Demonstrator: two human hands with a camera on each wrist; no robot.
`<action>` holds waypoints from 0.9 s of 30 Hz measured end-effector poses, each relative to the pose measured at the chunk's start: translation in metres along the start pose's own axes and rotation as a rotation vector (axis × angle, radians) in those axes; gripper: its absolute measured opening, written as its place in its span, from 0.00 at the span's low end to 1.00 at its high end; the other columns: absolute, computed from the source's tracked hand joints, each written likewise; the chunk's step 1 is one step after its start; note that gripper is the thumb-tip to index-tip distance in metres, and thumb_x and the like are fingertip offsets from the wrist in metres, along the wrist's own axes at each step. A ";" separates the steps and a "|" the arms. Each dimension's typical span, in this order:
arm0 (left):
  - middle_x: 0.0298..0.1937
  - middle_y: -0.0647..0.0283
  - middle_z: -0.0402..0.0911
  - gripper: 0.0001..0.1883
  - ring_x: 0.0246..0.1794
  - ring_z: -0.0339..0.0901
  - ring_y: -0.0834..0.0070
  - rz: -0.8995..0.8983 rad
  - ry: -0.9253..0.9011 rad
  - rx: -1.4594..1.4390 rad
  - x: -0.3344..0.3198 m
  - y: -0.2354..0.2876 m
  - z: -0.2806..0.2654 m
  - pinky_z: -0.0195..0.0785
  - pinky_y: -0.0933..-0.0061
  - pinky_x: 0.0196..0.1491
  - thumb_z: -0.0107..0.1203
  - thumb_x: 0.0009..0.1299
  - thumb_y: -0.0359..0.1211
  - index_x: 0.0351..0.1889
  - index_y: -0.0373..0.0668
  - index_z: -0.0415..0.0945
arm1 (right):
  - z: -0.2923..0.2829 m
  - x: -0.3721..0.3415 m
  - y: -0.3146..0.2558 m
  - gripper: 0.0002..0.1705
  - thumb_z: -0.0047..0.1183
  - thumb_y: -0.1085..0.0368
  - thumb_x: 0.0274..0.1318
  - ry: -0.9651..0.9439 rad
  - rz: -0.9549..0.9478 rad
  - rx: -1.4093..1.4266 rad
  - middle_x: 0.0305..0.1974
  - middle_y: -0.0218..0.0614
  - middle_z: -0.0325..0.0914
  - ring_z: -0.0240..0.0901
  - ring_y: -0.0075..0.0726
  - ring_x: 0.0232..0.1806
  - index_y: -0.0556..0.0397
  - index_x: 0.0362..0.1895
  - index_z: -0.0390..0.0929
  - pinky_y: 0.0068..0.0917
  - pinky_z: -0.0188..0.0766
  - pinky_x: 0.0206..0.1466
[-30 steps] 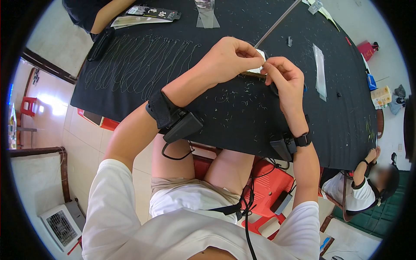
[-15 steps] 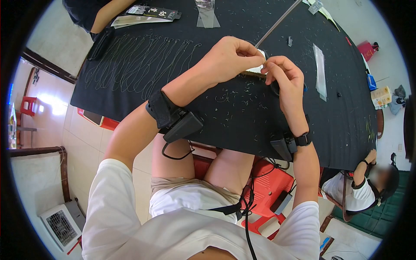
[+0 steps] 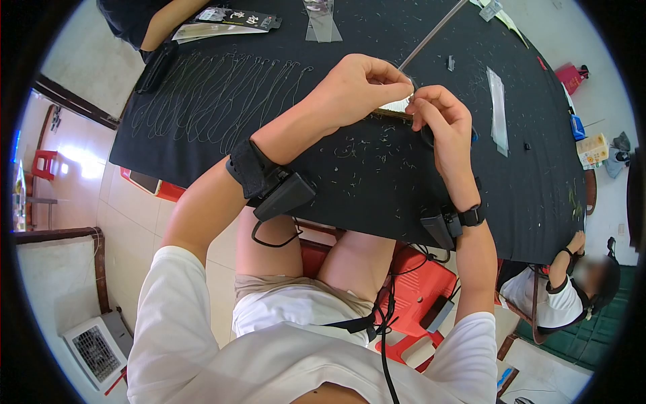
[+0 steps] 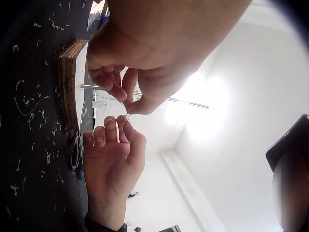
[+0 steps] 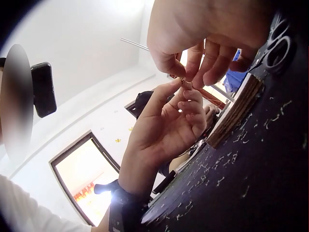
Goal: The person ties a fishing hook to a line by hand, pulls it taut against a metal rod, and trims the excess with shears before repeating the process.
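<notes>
My left hand (image 3: 360, 91) and right hand (image 3: 444, 121) meet fingertip to fingertip over a small board (image 3: 393, 113) with a white top. Between them they pinch a thin, light strand (image 4: 127, 116), thumb against forefinger on each side. Most of the strand is hidden by the fingers. In the right wrist view a tiny brownish bit of it (image 5: 183, 80) shows at the fingertips. A slim metal rod (image 3: 434, 35) stands up from the board, whose layered brown edge (image 5: 236, 111) faces the camera. Scissors (image 5: 278, 52) lie beside the board, near my right hand.
Looped dark cords (image 3: 215, 101) lie in a row at the left of the black-covered table (image 3: 323, 195). Strand clippings (image 3: 377, 158) are scattered near me. A clear plastic sleeve (image 3: 496, 111) lies at right, packaging (image 3: 225, 23) at far left. Another person (image 3: 558, 286) sits at right.
My left hand's fingertips have shifted slightly right, closer to the right hand's. The right hand stays nearly in place, and both keep their pinch.
</notes>
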State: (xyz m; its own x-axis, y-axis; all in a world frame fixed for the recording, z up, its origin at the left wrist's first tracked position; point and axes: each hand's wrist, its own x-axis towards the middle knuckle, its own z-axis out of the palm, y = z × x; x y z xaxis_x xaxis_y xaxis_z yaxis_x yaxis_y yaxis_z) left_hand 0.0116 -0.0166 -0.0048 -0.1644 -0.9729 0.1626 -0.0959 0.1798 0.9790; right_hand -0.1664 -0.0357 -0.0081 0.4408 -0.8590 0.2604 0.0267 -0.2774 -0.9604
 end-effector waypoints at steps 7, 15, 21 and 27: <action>0.33 0.60 0.78 0.13 0.35 0.74 0.78 0.010 -0.018 0.007 0.000 0.000 0.000 0.66 0.81 0.42 0.55 0.61 0.35 0.38 0.35 0.77 | 0.001 0.000 0.000 0.05 0.48 0.70 0.51 0.006 0.007 0.042 0.27 0.31 0.74 0.66 0.17 0.25 0.56 0.33 0.74 0.14 0.62 0.27; 0.31 0.63 0.78 0.11 0.32 0.73 0.82 0.041 -0.018 0.068 0.002 -0.005 -0.001 0.66 0.83 0.38 0.55 0.61 0.33 0.35 0.35 0.77 | -0.004 0.002 0.007 0.07 0.49 0.67 0.51 -0.046 0.122 0.156 0.21 0.25 0.69 0.58 0.14 0.20 0.56 0.33 0.74 0.13 0.51 0.23; 0.26 0.67 0.76 0.09 0.28 0.71 0.85 0.113 -0.028 0.107 0.001 -0.004 -0.001 0.64 0.85 0.33 0.55 0.60 0.33 0.33 0.36 0.77 | -0.001 0.002 0.003 0.07 0.49 0.66 0.51 -0.051 0.156 0.155 0.21 0.25 0.68 0.58 0.14 0.20 0.57 0.32 0.74 0.13 0.51 0.23; 0.23 0.69 0.73 0.10 0.24 0.68 0.86 0.127 -0.064 0.136 0.000 -0.001 -0.001 0.61 0.86 0.28 0.56 0.59 0.34 0.32 0.36 0.77 | -0.003 0.002 0.003 0.07 0.50 0.66 0.50 -0.077 0.201 0.149 0.21 0.26 0.70 0.59 0.14 0.20 0.57 0.32 0.75 0.12 0.53 0.23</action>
State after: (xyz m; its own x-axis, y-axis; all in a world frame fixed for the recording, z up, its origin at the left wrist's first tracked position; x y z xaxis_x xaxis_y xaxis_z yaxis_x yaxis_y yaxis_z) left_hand 0.0128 -0.0168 -0.0057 -0.2455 -0.9305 0.2717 -0.2014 0.3232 0.9247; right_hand -0.1684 -0.0401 -0.0101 0.5178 -0.8534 0.0596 0.0609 -0.0328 -0.9976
